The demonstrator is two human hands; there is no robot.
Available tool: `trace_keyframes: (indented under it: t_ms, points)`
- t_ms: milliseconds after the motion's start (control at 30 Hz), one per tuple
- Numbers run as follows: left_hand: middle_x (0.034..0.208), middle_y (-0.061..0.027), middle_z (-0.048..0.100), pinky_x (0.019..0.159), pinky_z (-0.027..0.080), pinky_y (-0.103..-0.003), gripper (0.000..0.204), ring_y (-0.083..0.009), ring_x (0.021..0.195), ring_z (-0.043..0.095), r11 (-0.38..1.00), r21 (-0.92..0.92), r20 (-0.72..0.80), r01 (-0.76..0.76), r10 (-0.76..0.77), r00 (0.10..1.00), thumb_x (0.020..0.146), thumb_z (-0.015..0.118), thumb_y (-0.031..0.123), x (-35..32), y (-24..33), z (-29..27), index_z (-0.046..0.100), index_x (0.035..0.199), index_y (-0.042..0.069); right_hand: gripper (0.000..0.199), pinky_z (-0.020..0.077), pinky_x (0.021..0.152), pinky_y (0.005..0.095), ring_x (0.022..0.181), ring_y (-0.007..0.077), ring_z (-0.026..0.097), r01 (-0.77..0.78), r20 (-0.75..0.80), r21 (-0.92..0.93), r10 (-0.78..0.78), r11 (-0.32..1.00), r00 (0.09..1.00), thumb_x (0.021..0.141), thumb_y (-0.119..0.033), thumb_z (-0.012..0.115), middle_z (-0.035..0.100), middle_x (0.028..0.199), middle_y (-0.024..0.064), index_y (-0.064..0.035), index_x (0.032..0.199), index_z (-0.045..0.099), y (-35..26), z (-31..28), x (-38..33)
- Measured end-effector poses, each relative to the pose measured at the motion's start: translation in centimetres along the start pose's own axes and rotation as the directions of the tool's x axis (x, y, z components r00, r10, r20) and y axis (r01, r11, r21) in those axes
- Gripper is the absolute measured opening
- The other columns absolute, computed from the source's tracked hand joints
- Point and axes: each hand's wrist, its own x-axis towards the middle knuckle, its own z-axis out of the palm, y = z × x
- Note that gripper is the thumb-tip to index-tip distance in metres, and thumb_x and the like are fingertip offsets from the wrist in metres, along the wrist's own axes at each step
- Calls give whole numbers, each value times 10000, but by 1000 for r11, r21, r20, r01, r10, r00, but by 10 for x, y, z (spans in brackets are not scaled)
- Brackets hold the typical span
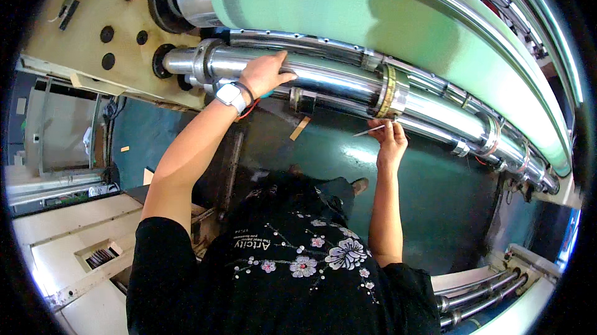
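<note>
Green-wrapped rollers (373, 18) arc across the upper frame. Left hand (264, 74) lies flat on the polished steel shaft (323, 80), likely slippery and heavy. Right hand (388, 136), mid-frame, pinches a thin, light strip (370, 130) by its end.

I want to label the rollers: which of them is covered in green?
The big top roller, wrapped in pale green. The shaft under the left hand is bare shiny metal, and so are the thinner ones below.

Bright overhead light glares off the steel shaft (323, 80); fisheye bends edges, corners vignette black.
</note>
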Motion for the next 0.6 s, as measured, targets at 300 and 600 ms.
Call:
trace_keyframes:
  t_ms: [300, 600]
  points:
    - [829, -236, 590, 706, 466, -411, 768, -342, 822, 584, 944, 330, 207, 21, -94, 974, 718, 625, 400, 6, -4, -12, 327, 1210, -109, 236, 474, 531, 241, 584, 132, 574, 159, -119, -159, -179, 974, 977, 921, -151, 393, 605, 747, 94, -3, 810, 539, 7, 14, -7]
    - [854, -243, 593, 725, 465, -396, 765, -345, 862, 583, 937, 346, 260, -45, -50, 964, 680, 665, 393, 22, -11, -6, 373, 1157, -129, 214, 537, 592, 307, 713, 246, 627, 79, -131, 148, -60, 986, 990, 921, -168, 388, 599, 781, 135, 13, 877, 494, 5, 23, -6]
